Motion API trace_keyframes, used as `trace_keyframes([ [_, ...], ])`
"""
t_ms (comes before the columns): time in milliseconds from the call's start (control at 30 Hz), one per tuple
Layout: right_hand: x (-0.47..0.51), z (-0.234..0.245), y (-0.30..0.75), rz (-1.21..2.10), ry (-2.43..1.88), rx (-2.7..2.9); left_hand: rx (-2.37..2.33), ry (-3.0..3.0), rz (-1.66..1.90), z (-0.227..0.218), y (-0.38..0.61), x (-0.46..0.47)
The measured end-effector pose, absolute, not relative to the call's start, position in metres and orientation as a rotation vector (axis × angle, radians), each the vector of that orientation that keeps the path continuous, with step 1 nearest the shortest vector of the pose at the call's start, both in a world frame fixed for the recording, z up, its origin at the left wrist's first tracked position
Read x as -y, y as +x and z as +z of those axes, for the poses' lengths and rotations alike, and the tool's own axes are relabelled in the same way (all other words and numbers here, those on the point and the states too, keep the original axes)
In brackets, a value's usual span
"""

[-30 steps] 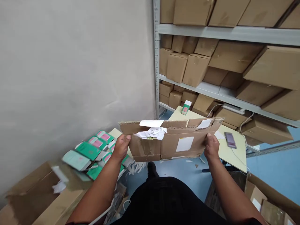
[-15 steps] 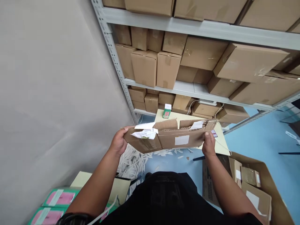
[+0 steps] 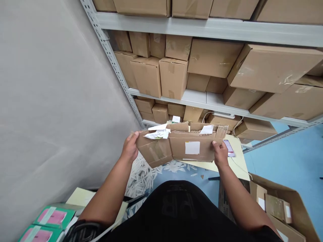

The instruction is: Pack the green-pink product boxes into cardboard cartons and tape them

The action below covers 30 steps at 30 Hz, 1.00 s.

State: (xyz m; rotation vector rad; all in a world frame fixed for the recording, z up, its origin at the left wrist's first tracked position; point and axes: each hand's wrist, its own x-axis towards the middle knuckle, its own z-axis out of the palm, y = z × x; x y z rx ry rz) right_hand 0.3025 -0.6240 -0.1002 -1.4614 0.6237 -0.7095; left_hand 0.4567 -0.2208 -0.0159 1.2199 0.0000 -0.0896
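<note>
Between my two hands I hold a flattened cardboard box (image 3: 161, 151) up in front of me, its torn flaps along the top edge. My left hand (image 3: 130, 148) grips its left end, thumb on the near face. At the right end, my right hand (image 3: 220, 153) pinches the cardboard the same way. Crumpled white paper (image 3: 157, 132) clings to the upper left edge. A white label (image 3: 192, 148) is stuck on the near face. Beneath and behind the box is a pale yellow table (image 3: 238, 161) bearing a phone (image 3: 229, 148) with a cable.
Metal shelving (image 3: 151, 25) full of brown boxes (image 3: 174, 77) stands ahead. A grey wall (image 3: 50, 101) runs along the left. White paper strips (image 3: 141, 174) litter the blue floor. Green-and-pink packages (image 3: 51, 216) lie at lower left. A large open carton (image 3: 290, 198) with smaller boxes stands at lower right.
The flattened box has tilted up, so its near face and label show more fully. Both hands keep their grip. My view has shifted slightly, and more of the phone shows.
</note>
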Motion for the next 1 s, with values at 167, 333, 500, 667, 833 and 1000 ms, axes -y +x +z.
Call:
trace_keyframes([
  [167, 0.674, -0.100, 0.320, -0.677, -1.322, -0.551, 0.101, 1.293, 0.028, -0.029, 0.458, 0.235],
  [333, 0.700, -0.094, 0.334, -0.680, -1.276, -0.486, 0.035, 1.453, -0.187, -0.070, 0.438, 0.255],
  [500, 0.700, -0.088, 0.337, -0.641, -1.334, -0.453, 0.024, 1.441, -0.130, -0.077, 0.441, 0.263],
  [667, 0.671, -0.094, 0.334, -0.638, -1.347, -0.497, 0.082, 1.429, -0.145, -0.069, 0.458, 0.253],
  [833, 0.640, -0.092, 0.335, -0.662, -1.376, -0.535, 0.182, 1.413, -0.281, -0.070, 0.476, 0.236],
  [1000, 0.612, -0.082, 0.332, -0.803, -1.447, -0.576, 0.277, 1.333, -0.263, -0.073, 0.501, 0.220],
])
